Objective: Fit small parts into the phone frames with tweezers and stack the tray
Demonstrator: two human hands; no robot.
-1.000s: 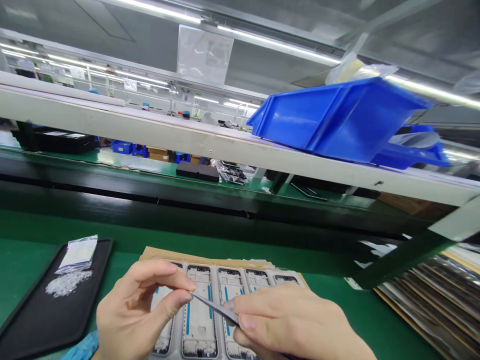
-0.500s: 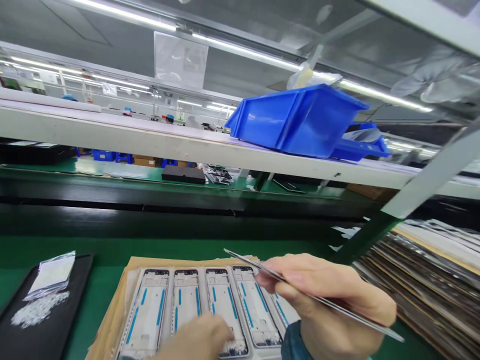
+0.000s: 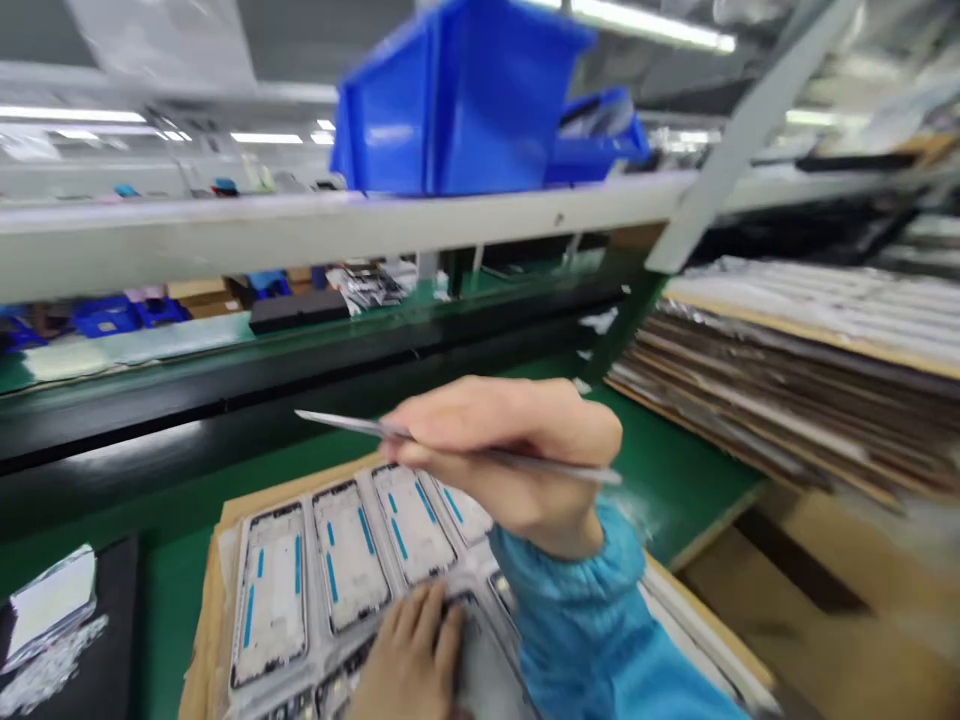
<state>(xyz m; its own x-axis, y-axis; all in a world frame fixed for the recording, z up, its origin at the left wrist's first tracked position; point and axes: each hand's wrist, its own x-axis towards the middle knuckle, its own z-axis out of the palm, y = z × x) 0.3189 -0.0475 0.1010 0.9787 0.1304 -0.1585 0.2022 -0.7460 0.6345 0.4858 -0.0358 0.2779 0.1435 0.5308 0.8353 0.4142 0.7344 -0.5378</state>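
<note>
My right hand (image 3: pixel 510 450) is raised above the tray, closed round a pair of thin metal tweezers (image 3: pixel 345 422) whose tip points left. Below it, my left hand (image 3: pixel 409 650) reaches palm down over the front row, fingers stretched and slightly apart. Its fingertips lie against the edge of a grey phone part (image 3: pixel 484 650); whether they press on it I cannot tell. Behind them a clear plastic tray (image 3: pixel 319 640) holds a row of phone frames (image 3: pixel 274 590) with blue strips. Further parts in the front row are partly covered by my hands.
A black tray (image 3: pixel 112 640) at the left carries a plastic bag (image 3: pixel 52 605) and small whitish pieces (image 3: pixel 52 665). Blue bins (image 3: pixel 465 110) stand on the shelf (image 3: pixel 300 235) ahead. At the right are a slanted post (image 3: pixel 750 140) and a stack of sheets (image 3: pixel 772 390).
The view has turned right and down. My right hand still holds the tweezers, now showing more of its blue sleeve. My left hand, blurred before, now rests over the front row.
</note>
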